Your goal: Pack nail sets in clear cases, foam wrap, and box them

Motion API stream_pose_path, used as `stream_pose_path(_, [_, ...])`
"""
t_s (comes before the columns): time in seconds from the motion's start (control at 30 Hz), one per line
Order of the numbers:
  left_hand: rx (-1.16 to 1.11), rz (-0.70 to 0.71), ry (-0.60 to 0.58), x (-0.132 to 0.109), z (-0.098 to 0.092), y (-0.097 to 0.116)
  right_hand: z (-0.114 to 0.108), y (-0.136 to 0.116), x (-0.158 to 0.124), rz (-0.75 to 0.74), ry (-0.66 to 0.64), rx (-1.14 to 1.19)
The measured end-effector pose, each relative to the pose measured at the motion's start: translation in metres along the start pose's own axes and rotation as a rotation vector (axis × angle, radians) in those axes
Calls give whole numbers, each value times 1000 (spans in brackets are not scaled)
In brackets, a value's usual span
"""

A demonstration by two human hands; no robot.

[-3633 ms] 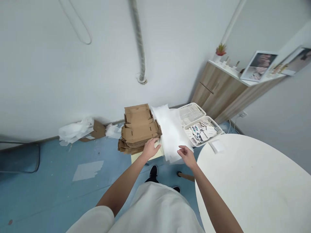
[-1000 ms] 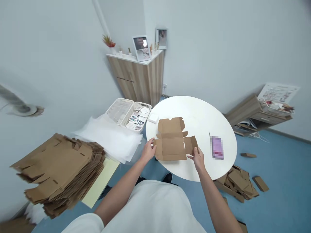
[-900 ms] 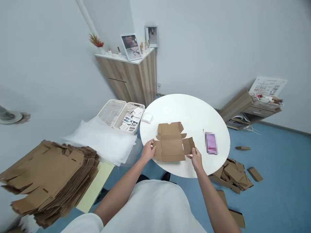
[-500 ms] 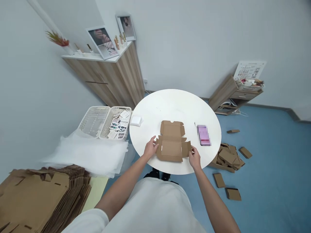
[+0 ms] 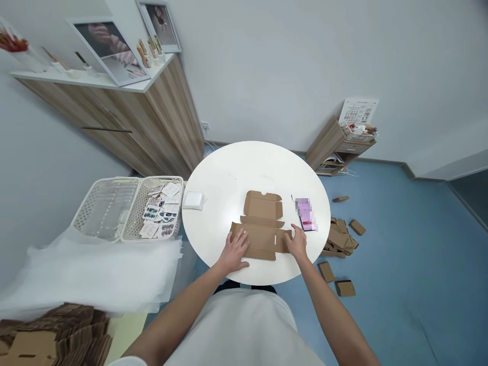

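An unfolded brown cardboard box [image 5: 262, 239] lies on the round white table [image 5: 263, 168], its far panel and side flaps spread out. My left hand [image 5: 234, 251] rests on its left flap, palm down with the fingers spread. At the opposite side, my right hand [image 5: 297, 243] touches the right flap; thumb and index finger are apart, and the other fingers are partly hidden. Beyond that hand lies a phone [image 5: 306, 214] with a pixelated purple screen.
A small white stack [image 5: 193, 200] sits at the table's left. Left of the table are white baskets [image 5: 131, 208], one with small cards, white sheets [image 5: 95, 269] and stacked flat cardboard [image 5: 57, 335]. Small boxes [image 5: 339, 236] lie on the floor at right, below a wooden cabinet [image 5: 324, 145].
My view has shifted, so most things sit further left. Both side flaps lie flatter. My left hand has gone from the flap's edge to flat on top; my right hand now presses over its flap.
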State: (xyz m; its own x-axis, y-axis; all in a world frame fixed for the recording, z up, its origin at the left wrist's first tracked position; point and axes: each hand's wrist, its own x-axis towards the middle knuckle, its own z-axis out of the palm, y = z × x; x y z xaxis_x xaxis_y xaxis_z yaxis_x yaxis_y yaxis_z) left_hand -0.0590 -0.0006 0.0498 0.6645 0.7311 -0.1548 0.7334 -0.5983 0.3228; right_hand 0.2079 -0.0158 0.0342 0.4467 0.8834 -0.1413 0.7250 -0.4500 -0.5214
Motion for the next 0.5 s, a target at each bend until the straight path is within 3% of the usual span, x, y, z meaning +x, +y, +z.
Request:
stream_pose_path(0.27, [-3, -92, -99, 11, 11, 3, 10, -27, 82, -76, -218, 104])
stream_pose_path(0.37, [9, -145, -98, 16, 13, 7, 18, -29, 94, -90, -284, 173])
stream_pose_path(0.5, [38, -200, -80, 24, 12, 12, 20, -29, 95, -97, -272, 224])
